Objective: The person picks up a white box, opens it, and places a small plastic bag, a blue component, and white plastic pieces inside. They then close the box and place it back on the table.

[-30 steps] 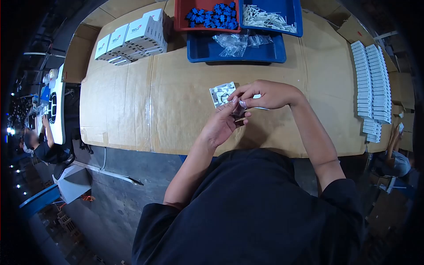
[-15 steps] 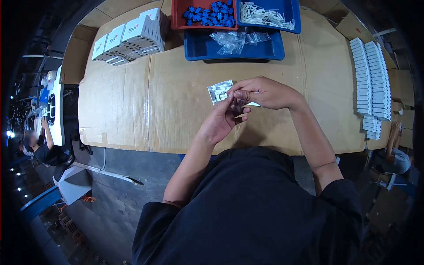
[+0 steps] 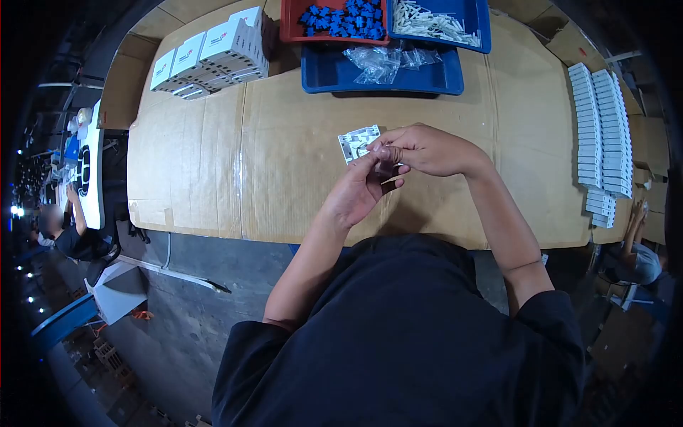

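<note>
My left hand [image 3: 356, 191] and my right hand [image 3: 437, 149] meet above the table, thumbs and fingertips pinched together. Between them is something thin, shiny and see-through that looks like a small clear plastic bag [image 3: 385, 168]; the fingers cover most of it. Just beyond the fingertips lies a white plastic casing [image 3: 358, 142], open side up, with moulded parts and what looks like a curved wire inside. My right hand hides its right end.
Across the table [image 3: 299, 164] stand a red bin [image 3: 284, 21] of blue parts, a blue bin [image 3: 486, 28] of white pieces, and a blue tray [image 3: 313, 82] with clear bags. White boxes [image 3: 220, 46] are stacked left, white casings [image 3: 601, 135] right. Other people sit at both sides.
The view has shifted slightly. Both hands stay pinched together in nearly the same place, with small finger movements. The casing has not visibly moved on the table.
</note>
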`<state>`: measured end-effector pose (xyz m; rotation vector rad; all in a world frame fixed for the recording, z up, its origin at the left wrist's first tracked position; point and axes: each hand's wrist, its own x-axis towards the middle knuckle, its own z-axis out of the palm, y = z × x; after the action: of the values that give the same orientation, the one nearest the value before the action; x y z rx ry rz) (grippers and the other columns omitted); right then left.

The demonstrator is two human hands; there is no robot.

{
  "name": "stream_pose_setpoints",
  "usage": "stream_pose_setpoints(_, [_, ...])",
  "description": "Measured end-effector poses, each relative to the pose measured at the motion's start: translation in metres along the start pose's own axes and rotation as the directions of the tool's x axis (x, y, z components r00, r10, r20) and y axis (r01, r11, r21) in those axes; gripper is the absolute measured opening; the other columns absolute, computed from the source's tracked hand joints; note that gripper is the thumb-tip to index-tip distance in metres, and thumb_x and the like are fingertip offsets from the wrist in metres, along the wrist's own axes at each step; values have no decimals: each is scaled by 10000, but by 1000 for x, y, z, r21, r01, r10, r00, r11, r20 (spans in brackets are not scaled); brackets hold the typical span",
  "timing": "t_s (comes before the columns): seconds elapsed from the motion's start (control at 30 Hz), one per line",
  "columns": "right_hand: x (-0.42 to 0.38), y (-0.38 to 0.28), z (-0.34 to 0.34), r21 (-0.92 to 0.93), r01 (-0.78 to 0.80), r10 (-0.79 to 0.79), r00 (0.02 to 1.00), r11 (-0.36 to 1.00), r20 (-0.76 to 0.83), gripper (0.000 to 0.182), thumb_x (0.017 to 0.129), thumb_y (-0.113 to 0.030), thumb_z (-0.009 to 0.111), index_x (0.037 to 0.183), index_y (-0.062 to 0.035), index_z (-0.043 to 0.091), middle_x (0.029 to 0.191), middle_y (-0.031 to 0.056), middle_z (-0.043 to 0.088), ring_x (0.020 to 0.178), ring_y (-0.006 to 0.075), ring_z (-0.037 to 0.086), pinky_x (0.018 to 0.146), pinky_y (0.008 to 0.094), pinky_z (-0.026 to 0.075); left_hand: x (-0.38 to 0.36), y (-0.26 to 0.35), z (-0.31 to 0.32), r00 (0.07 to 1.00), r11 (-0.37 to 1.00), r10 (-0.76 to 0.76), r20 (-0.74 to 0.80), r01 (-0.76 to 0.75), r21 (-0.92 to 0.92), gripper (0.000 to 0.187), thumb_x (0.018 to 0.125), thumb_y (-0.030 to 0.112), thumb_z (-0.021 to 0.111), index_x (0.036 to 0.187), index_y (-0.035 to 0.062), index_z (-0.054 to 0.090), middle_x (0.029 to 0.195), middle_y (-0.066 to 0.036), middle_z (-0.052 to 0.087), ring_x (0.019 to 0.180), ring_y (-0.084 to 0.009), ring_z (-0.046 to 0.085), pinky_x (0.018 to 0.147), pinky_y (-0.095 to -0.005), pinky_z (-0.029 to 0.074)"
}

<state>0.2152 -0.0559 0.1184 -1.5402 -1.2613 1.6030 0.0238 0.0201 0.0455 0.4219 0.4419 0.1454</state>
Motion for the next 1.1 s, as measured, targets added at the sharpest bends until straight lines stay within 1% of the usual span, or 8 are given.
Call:
stream_pose_setpoints(0.2, [2, 7, -7, -108, 193, -200, 978, 975, -59, 462, 1101, -376, 531, 1303, 19, 659, 1132, 103, 732, 988, 163, 670, 886, 331, 539, 0, -4, -7, 996, 996, 6, 85, 2, -89, 382, 1139, 377, 410, 1324, 102, 601, 1223, -85, 711, 1150, -246, 680, 961, -400, 528])
stream_pose_setpoints(0.33, [4, 8, -5, -63, 43, -40, 998, 997, 45, 490, 1098, -404, 528, 1327, 11, 651, 1172, 110, 733, 1016, 166, 668, 907, 325, 532, 4, -7, -18, 997, 1000, 1, 71, 0, -10, 373, 1134, 374, 433, 1318, 96, 602, 1227, -71, 700, 1137, -227, 676, 940, -392, 536])
stream_pose_setpoints(0.43, [10, 18, -10, -136, 110, -110, 994, 985, 10, 495, 1094, -416, 528, 1303, 10, 667, 1165, 108, 733, 1009, 161, 669, 908, 326, 535, 3, -7, -14, 996, 1000, 20, 91, -18, -22, 395, 1129, 388, 446, 1333, 85, 596, 1228, -60, 692, 1128, -212, 672, 929, -375, 538])
stream_pose_setpoints(0.57, [14, 36, -65, -147, 249, -278, 932, 957, -231, 282, 1073, -188, 591, 1183, 38, 718, 1061, 91, 760, 968, 156, 683, 882, 324, 545, 3, -1, -10, 997, 998, -54, 48, 55, -17, 438, 1127, 404, 445, 1360, 59, 582, 1223, -47, 688, 1097, -192, 666, 927, -353, 534])
stream_pose_setpoints(0.63, [17, 33, -102, -160, 77, -147, 859, 984, -491, 206, 1024, -73, 604, 1141, 39, 730, 996, 88, 767, 944, 151, 689, 860, 314, 552, 3, -2, -14, 997, 997, -68, 37, 69, -19, 461, 1125, 411, 447, 1379, 47, 573, 1220, -40, 688, 1079, -185, 662, 926, -346, 531])
stream_pose_setpoints(0.7, [28, 61, -152, -473, -80, -306, 665, 877, -681, 235, 951, -232, 678, 1116, -92, 772, 1025, 109, 785, 925, 245, 747, 833, 376, 577, 1, -1, -12, 997, 997, -69, 46, 70, -14, 485, 1124, 417, 449, 1398, 34, 564, 1212, -34, 693, 1057, -181, 662, 926, -344, 530])
stream_pose_setpoints(0.8, [27, 45, -186, -504, -416, -257, 519, 757, -815, 215, 926, -251, 675, 1091, -172, 786, 1070, 98, 776, 980, 297, 736, 856, 428, 576, -1, 0, -13, 997, 998, -69, 39, 70, -7, 492, 1123, 423, 451, 1400, 35, 571, 1222, -41, 706, 1058, -177, 666, 926, -340, 530])
stream_pose_setpoints(1.1, [55, 48, -229, -640, -511, -275, 616, 574, -738, 190, 929, -220, 662, 1047, -220, 811, 1111, 67, 764, 1039, 295, 716, 894, 424, 574, -6, -6, -13, 998, 998, -66, 17, 67, -15, 508, 1125, 417, 452, 1415, 10, 548, 1229, -64, 697, 1055, -163, 671, 893, -313, 547])
